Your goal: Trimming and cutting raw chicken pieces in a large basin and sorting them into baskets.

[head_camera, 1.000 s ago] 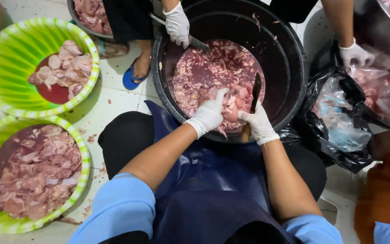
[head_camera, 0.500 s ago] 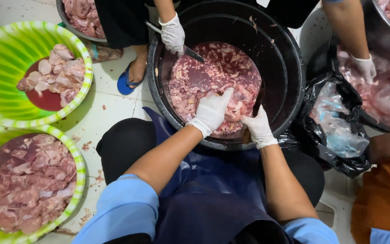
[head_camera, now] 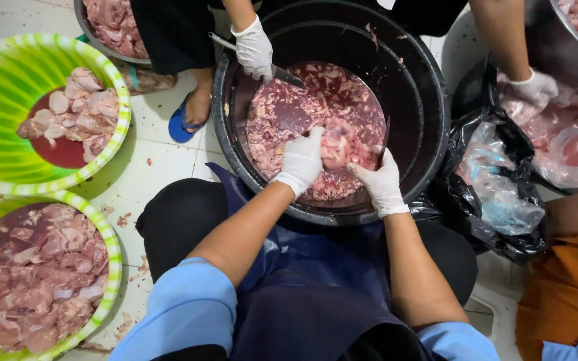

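Trimming raw meat over the big black tub (head_camera: 429, 87), judging by the setup. Left hand (head_camera: 300, 160), white glove, has its fingers clenched on a pale pink meat chunk (head_camera: 338, 144) lifted just above the meat-and-red-liquid mix in the tub. Right hand (head_camera: 382, 182), also gloved, is closed around a dark knife (head_camera: 384, 137); the blade stands nearly upright, just beside the chunk's right edge.

To do it well, as I read it:
- keep the chunk over the tub so drips fall back in
- pinch the piece high, left fingertips away from the blade line
- cut away from the left hand, short strokes; wet gloves look slippery
- watch the co-worker's hand (head_camera: 254, 47) across the tub, holding a second knife (head_camera: 262, 61) near the rim; stay apart from it

Cut pieces likely go to the green basins (head_camera: 118, 110) on the tiled floor at the left, both already holding meat. Black bag (head_camera: 466, 200) with clear plastic sits to the right of the tub.
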